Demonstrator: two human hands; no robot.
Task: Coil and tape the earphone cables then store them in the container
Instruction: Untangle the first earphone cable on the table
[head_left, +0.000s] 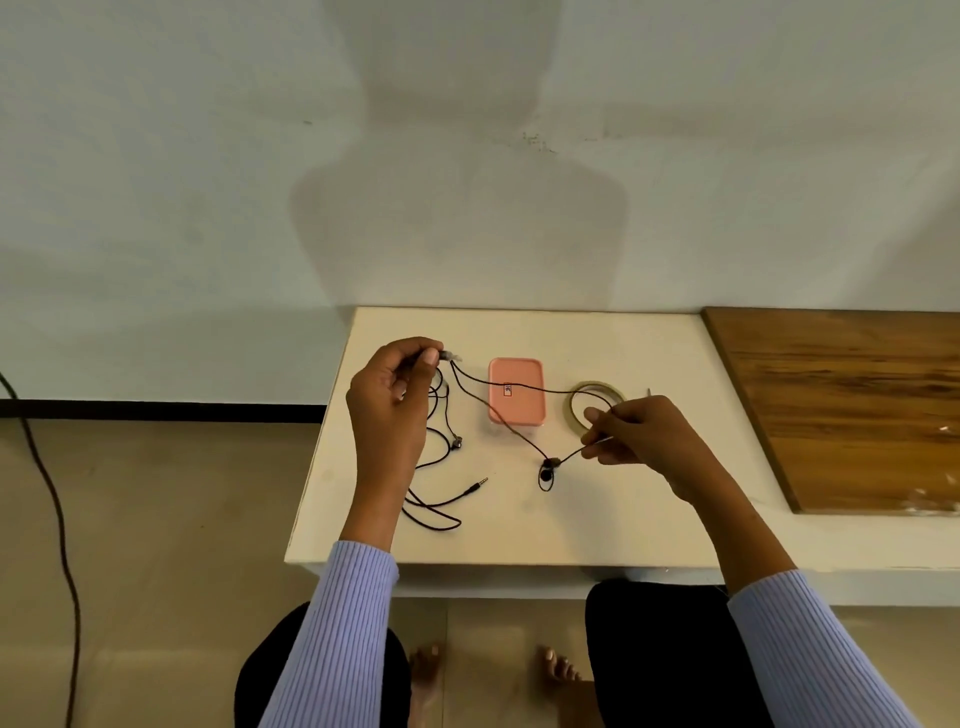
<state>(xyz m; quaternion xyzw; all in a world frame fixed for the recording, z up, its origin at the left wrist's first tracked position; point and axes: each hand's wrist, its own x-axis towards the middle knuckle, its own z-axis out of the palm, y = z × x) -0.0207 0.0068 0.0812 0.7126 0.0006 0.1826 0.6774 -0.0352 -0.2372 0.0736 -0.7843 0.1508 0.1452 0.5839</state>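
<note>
Closest to us are two arms in striped blue sleeves, reaching out over a white surface (519, 530).

On the left, the left hand (389, 400) is lifted up. Its grip is pressed together, pinching a black earphone cable (470, 387) near an earbud (451, 356) that pokes out by the thumb. More black cable hangs under this hand and lies in loose loops on the surface, with a second earbud (457, 442) and the metal plug (480, 483) at the end.

In the middle sits the pink container (517, 392), with its lid on. A strand of cable crosses over it.

Next comes a roll of tape (592, 408), lying flat just beside the container. The right hand (639, 436) is in front of it, and its grip pinches the cable too. A small black part (548, 467) dangles between the hands.

The cable is not coiled yet. To do it well, I think the left hand should hold steady while the right hand winds small, even loops, keeping the loose part from knotting.
</note>
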